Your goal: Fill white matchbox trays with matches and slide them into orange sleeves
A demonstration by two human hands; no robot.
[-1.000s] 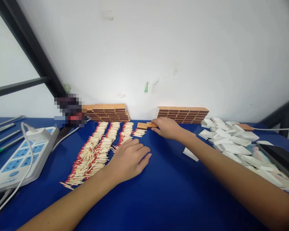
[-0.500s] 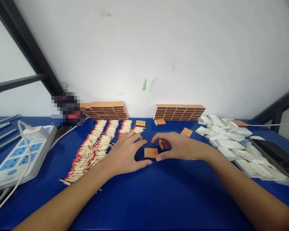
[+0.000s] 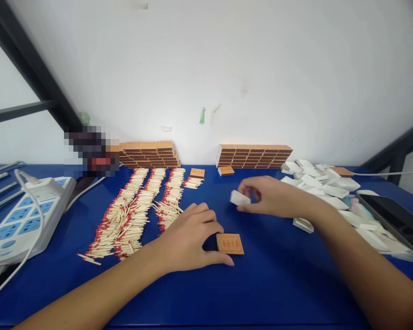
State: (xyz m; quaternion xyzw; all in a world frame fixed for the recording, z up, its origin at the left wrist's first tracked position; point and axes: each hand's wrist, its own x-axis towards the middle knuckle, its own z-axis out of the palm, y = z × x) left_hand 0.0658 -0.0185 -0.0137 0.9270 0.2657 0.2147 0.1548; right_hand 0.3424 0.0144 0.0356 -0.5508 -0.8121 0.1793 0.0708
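Note:
My left hand is curled around a brown matchbox with red lettering, fingers at its upper left corner and thumb along its lower edge. The lettered face is turned towards me. Further back and to the right, my right hand pinches a small white matchbox tray between thumb and fingers. Loose red-headed matches lie in long rows left of my left hand. A pile of white trays is partly hidden behind my right forearm.
Stacked matchboxes and a second stack line the wall. Single matchboxes sit in front, one by matches, another nearer the right stack. A power strip is at left; a dark phone is at right.
The matchbox has come closer, with my left hand moving alongside it. My right hand has moved away from it to the back right and now holds a white tray.

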